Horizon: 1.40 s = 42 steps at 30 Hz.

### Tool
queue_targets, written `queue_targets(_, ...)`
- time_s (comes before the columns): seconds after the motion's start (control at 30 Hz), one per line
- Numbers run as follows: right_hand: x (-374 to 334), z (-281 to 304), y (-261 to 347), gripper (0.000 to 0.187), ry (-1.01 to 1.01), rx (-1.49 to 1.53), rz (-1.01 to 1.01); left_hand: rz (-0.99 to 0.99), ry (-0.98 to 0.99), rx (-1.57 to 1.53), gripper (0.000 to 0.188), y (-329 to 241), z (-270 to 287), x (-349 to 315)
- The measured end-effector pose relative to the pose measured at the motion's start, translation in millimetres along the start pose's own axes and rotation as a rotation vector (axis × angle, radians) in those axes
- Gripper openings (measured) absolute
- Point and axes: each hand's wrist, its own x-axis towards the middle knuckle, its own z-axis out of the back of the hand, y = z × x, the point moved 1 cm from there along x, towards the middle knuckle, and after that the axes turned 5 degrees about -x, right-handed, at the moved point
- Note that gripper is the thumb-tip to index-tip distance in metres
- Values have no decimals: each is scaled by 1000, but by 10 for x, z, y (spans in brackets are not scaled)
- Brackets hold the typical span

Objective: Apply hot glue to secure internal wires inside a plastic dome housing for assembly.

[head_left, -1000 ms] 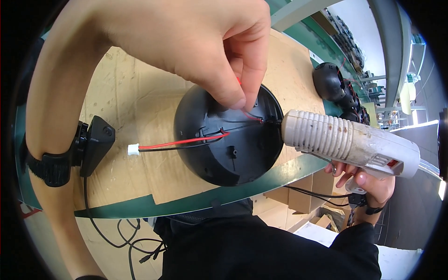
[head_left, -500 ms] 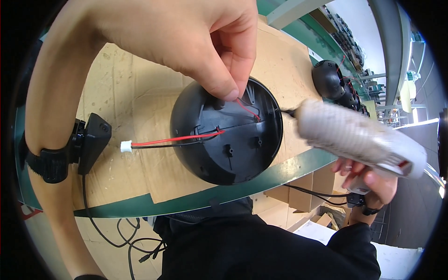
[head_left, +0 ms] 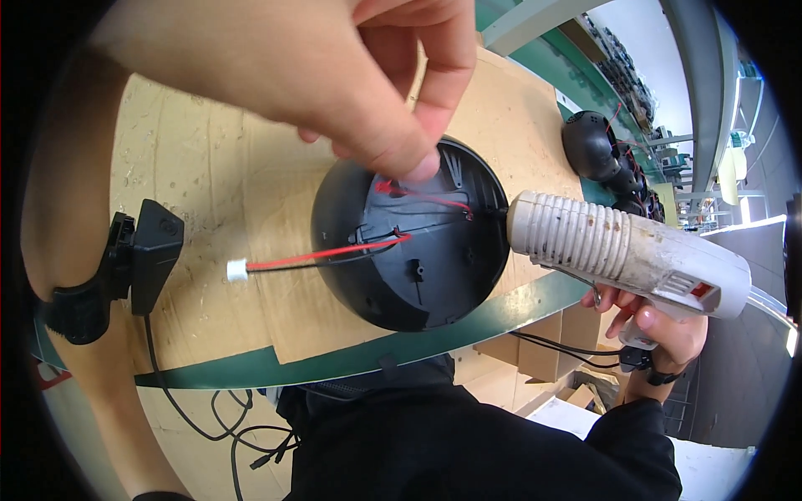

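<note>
A round black plastic shell (head_left: pixel 351 209) lies with its hollow side up on the cardboard. My left hand (head_left: pixel 368 92) hangs over its far rim, thumb and forefinger pinched together; anything between the tips is hidden. Just below the thumb, a thin red wire (head_left: pixel 430 199) runs inside the shell. A red and black wire pair (head_left: pixel 326 252) comes out of the shell to the left, ending in a white connector (head_left: pixel 237 270). In my right hand (head_left: pixel 668 330) is a stained white hot glue gun (head_left: pixel 618 246), its dark nozzle at the shell's right rim.
Cardboard (head_left: pixel 276 184) covers the green-edged table. More black shells (head_left: pixel 590 144) with red wires stand at the far right, near a grey metal frame (head_left: pixel 706 92). A black device (head_left: pixel 157 255) is strapped to my left forearm, its cable hanging down.
The red wire, pinched by my left fingertips before, now lies lower with its end left of the thumb. The glue gun has come leftward to the rim. The shell has shifted slightly right.
</note>
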Motion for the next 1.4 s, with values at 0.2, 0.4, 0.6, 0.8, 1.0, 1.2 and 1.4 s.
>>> queue_targets(0.2, 0, 0, -6, 67, 45, 21, -11, 20, 9, 116, 17, -3, -149, -63)
queue_targets(0.4, -115, 3, 144, 68, -15, 146, 85, 194, -101, 45, 11, -96, -100, -40)
queue_targets(0.6, -160, -57, 93, 73, -129, 178, 46, -53, -331, -26, 8, 223, -103, -99)
queue_targets(0.8, -60, -151, 158, 72, -61, 98, -69, -239, 0, -198, 22, 321, 251, -43)
queue_targets(1.0, 32, -239, 188, 42, -57, -20, -24, -426, -111, -297, 19, 474, 184, 124)
queue_targets(1.2, 41, -384, 151, 44, -96, 52, 56, -483, -178, -268, 16, 430, 172, 241)
queue_targets(1.4, 79, -386, 117, 44, -119, -7, 96, -442, -200, -265, 16, 460, 167, 191)
